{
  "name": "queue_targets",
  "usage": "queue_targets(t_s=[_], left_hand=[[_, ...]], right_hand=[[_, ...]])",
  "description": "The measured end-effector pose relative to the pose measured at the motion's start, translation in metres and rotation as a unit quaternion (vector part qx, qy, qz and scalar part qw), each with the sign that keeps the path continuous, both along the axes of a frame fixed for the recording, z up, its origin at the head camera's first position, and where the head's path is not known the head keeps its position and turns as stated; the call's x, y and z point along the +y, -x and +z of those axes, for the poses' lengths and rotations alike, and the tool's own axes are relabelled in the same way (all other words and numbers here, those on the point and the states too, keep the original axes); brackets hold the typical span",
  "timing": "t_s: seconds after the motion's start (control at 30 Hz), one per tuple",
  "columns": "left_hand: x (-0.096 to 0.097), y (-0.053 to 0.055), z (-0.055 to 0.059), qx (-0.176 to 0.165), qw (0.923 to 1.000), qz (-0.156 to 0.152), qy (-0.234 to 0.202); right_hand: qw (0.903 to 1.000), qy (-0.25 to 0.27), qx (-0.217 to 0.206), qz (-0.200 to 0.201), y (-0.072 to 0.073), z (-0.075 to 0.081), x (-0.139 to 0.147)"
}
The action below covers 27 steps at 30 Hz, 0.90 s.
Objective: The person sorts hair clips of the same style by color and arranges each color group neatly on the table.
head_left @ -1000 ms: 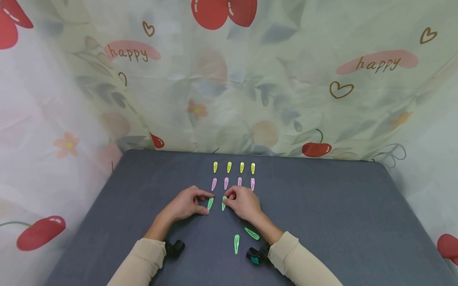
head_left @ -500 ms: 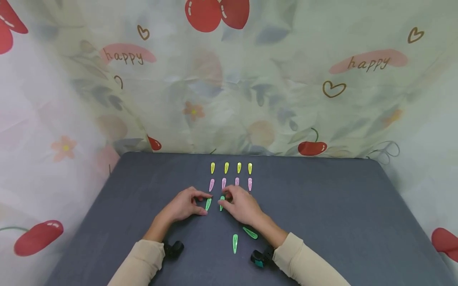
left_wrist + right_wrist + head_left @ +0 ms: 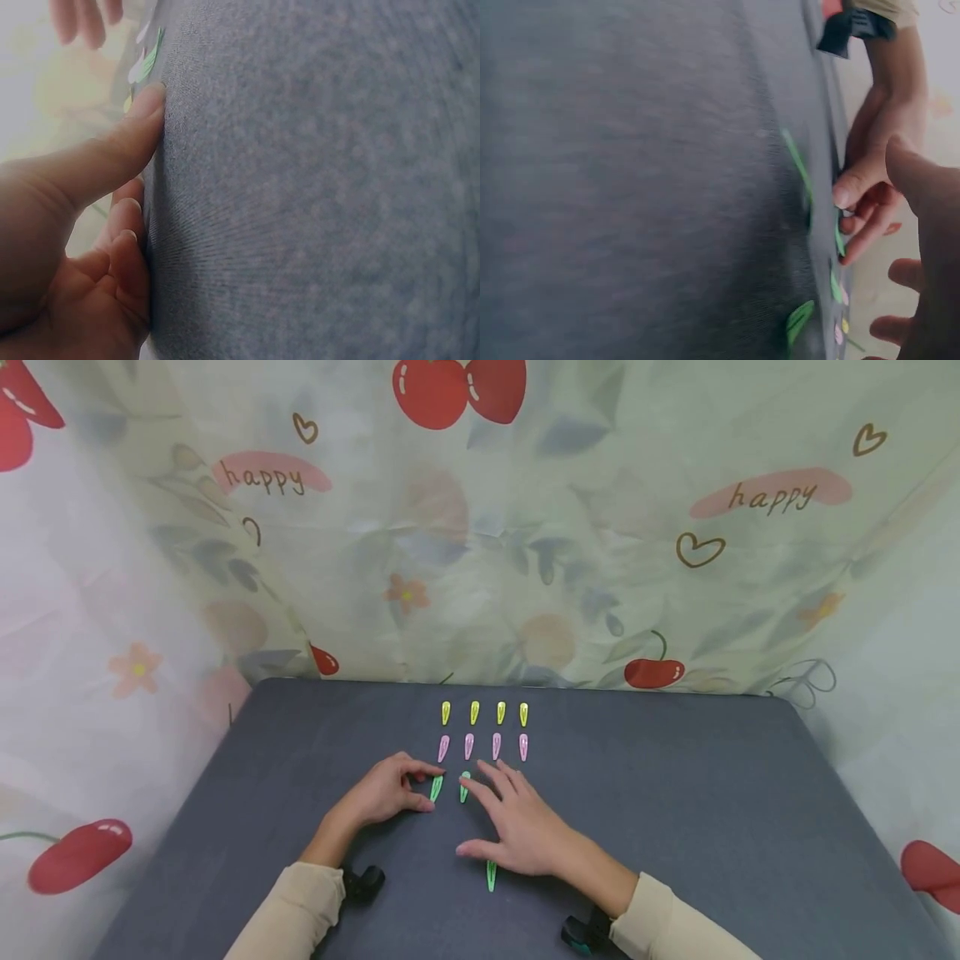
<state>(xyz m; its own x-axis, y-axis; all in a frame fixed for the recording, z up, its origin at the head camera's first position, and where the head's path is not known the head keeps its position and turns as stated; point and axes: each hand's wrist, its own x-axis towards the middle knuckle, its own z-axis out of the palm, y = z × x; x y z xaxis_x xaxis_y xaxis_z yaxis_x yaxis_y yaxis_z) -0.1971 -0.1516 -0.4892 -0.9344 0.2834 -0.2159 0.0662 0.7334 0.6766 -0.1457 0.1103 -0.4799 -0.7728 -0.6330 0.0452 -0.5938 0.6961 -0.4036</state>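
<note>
My left hand (image 3: 392,789) holds a green snap hair clip (image 3: 437,788) flat on the table, its thumb at the near end and index finger at the far end. A second green hair clip (image 3: 464,788) lies to the right of it. My right hand (image 3: 521,827) is spread low over the table, holding nothing; its index fingertip overlaps that second clip in the head view. Another green clip (image 3: 491,878) shows partly from beneath the right hand. One more green clip (image 3: 799,321), hidden from the head view, appears in the right wrist view.
Beyond the hands lies a row of several pink hair clips (image 3: 469,747), with a row of yellow ones (image 3: 475,712) behind it. The dark grey table (image 3: 675,777) ends at a printed cloth backdrop (image 3: 480,552).
My right hand has let go of the second green clip, spread its fingers and drawn back toward the near right, covering one loose green clip. The left hand has kept its place.
</note>
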Motion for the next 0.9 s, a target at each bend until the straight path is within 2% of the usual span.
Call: queue_targets(t_s=[0.2,0.67,0.9], left_hand=[[0.0,0.0,0.0,0.005,1.0,-0.005,-0.001],[0.001,0.0,0.003,-0.002,1.0,0.0,0.0],[0.0,-0.001,0.001,-0.002,1.0,0.002,0.0]], right_hand=[[0.9996,-0.023,0.014,0.005,-0.015,-0.007,0.008],[0.9986,-0.049,-0.015,0.015,-0.038,-0.015,0.03],[0.9983,-0.044,0.016,0.034,-0.045,-0.018,0.032]])
